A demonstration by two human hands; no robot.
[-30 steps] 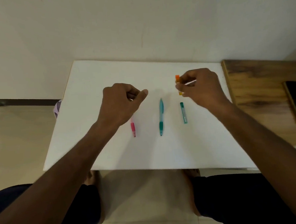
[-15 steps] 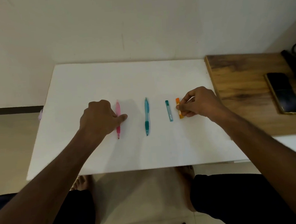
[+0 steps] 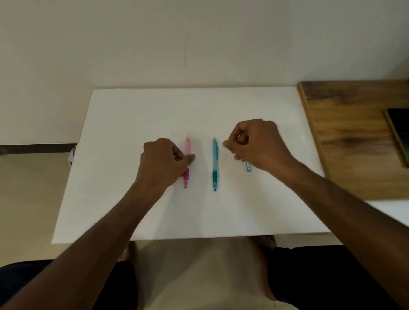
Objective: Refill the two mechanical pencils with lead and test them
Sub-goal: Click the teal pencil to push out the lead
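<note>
On the white desk [image 3: 130,126], midway between its left and right edges, the pink pencil [image 3: 187,153] lies pointing at the near edge; the left hand [image 3: 162,161] curls over it, thumb touching its barrel. Just right lies the teal pencil [image 3: 215,163], untouched; the right hand [image 3: 255,144], fingers curled, covers most of the teal lead tube [image 3: 248,167]; whether it grips the tube I cannot tell.
</note>
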